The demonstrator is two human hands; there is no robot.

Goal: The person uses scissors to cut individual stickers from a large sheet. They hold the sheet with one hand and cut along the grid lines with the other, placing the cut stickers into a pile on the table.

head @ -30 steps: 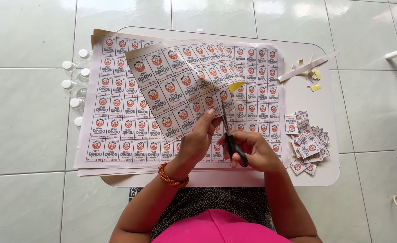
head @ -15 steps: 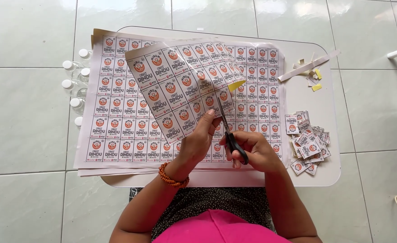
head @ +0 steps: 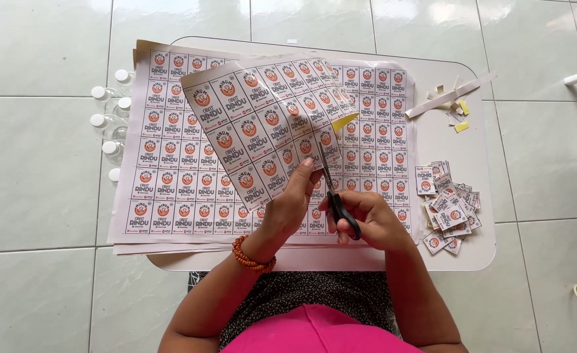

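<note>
My left hand holds up a printed sheet of small orange-and-white labels by its lower edge, tilted above the table. My right hand grips black-handled scissors, whose blades point up into the sheet along a line between label columns. A narrow strip at the sheet's right side curls away, showing its yellow back. An orange bead bracelet sits on my left wrist.
A stack of uncut label sheets covers a small white table. A heap of cut labels lies at the right, paper scraps at the far right corner. Several small white-capped bottles stand on the tiled floor to the left.
The scissors have advanced a little further up the sheet, lengthening the cut. Both hands stay in nearly the same place.
</note>
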